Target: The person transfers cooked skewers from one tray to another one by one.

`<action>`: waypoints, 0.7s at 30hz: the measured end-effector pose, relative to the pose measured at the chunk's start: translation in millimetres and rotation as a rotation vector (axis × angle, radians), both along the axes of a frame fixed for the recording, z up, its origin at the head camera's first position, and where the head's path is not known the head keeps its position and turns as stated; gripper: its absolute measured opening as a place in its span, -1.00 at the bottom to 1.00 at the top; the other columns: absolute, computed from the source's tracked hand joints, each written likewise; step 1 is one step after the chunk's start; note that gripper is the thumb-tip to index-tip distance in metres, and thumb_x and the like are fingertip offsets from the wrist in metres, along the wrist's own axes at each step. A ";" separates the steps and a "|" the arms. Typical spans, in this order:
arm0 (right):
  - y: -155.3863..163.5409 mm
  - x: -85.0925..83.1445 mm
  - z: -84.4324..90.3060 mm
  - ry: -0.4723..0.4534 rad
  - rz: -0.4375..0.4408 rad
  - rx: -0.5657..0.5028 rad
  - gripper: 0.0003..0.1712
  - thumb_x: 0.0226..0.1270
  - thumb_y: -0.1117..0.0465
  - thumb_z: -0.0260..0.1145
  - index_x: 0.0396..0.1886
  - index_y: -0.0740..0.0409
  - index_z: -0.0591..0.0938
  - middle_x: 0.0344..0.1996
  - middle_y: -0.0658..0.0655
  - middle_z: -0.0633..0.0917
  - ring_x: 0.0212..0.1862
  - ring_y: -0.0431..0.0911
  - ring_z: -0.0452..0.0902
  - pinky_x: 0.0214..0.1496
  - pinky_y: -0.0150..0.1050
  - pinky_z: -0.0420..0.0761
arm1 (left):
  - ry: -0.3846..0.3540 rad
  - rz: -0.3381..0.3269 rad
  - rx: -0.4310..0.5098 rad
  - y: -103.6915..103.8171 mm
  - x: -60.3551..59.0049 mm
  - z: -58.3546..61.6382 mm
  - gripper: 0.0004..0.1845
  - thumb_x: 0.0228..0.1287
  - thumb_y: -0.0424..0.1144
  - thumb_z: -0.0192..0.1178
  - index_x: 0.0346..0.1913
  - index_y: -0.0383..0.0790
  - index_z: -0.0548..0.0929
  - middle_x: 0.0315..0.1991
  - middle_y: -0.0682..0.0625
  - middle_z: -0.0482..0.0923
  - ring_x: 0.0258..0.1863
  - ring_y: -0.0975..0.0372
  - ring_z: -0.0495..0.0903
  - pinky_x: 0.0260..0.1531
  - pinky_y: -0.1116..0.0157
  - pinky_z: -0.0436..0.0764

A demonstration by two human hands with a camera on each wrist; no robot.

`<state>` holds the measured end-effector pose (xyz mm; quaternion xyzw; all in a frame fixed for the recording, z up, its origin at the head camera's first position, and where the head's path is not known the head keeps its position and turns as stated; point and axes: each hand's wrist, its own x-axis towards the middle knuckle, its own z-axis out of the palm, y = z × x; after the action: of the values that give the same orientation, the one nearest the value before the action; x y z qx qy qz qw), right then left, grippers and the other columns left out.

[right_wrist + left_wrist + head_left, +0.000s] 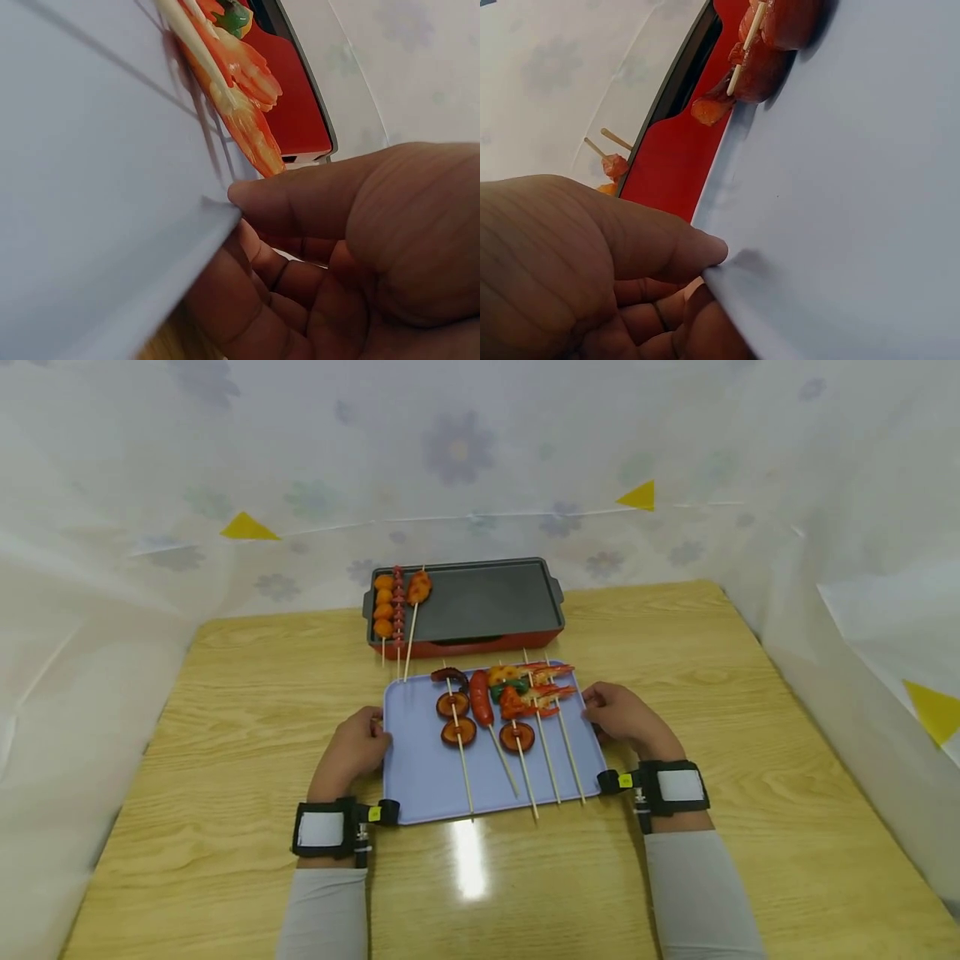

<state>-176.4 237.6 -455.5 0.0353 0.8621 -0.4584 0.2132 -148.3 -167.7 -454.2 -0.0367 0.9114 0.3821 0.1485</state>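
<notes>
Lavender tray (416,777): over wood table (225,735), just in front of grill (487,602); resting or lifted, cannot tell.
Left hand (356,745): pinches tray's left rim, thumb on top, fingers below.
Right hand (628,720): same pinch, right rim.
Tray load: sausage (481,697), shrimp (551,670), mushrooms (465,733), on sticks (466,777); some ends past near rim.
Grill load: orange balls (383,610), red skewer (398,618), patty (419,587), all at left end.
Backdrop: white flower-print sheet (525,452), yellow triangles (641,497).

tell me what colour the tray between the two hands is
The tray is pale lavender-blue; it shows best in the head view.
</notes>
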 end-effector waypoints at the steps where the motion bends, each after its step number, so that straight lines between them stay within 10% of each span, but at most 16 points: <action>1: -0.7 -0.3 0.3 0.001 -0.001 0.002 -0.67 0.45 0.32 0.12 0.13 0.40 0.47 -0.18 0.26 0.55 -0.29 -0.01 0.54 -0.35 -0.17 0.61 | 0.000 0.001 -0.002 0.1 0.1 0.6 -0.51 0.30 -0.36 0.02 0.28 -0.47 0.38 -0.28 -0.13 0.46 -0.42 0.14 0.48 -0.50 0.28 0.44; 7: -3.1 -0.2 0.8 0.008 0.004 0.012 -0.67 0.45 0.33 0.12 0.12 0.42 0.46 -0.20 0.27 0.55 -0.29 -0.01 0.53 -0.37 -0.18 0.61 | 0.089 0.031 -0.074 6.3 5.6 10.2 -0.51 0.34 -0.34 0.03 0.27 -0.53 0.41 -0.28 -0.20 0.51 -0.36 0.04 0.52 -0.41 0.16 0.51; 11: -1.5 0.2 0.9 0.010 0.005 0.006 -0.66 0.45 0.33 0.12 0.12 0.43 0.46 -0.19 0.27 0.55 -0.29 0.00 0.54 -0.36 -0.17 0.61 | 0.349 0.162 -0.084 13.0 11.4 21.7 -0.56 0.36 -0.27 0.15 0.18 -0.52 0.52 -0.02 -0.36 0.50 -0.02 -0.17 0.47 -0.08 -0.05 0.48; 15: -0.4 0.5 1.5 0.009 0.003 0.000 -0.65 0.45 0.34 0.12 0.14 0.44 0.45 -0.19 0.28 0.55 -0.30 -0.01 0.54 -0.36 -0.17 0.61 | 0.628 0.221 -0.089 19.2 14.0 31.0 -0.26 0.30 0.00 0.30 0.43 -0.30 0.37 0.48 -0.35 0.06 0.46 -0.30 -0.07 0.28 -0.32 0.03; 21: -2.2 0.0 1.2 0.020 0.000 0.001 -0.68 0.44 0.35 0.12 0.11 0.43 0.47 -0.22 0.27 0.55 -0.35 -0.02 0.53 -0.39 -0.18 0.59 | 0.789 0.108 -0.197 26.0 17.4 42.5 0.11 0.18 0.37 0.21 0.61 0.09 -0.17 0.57 -0.14 -0.55 0.46 -0.20 -0.64 0.20 -0.45 -0.38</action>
<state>-176.4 235.4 -454.3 0.0310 0.8643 -0.4584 0.2047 -130.8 -141.6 -411.7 0.0506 0.9274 0.2849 -0.2369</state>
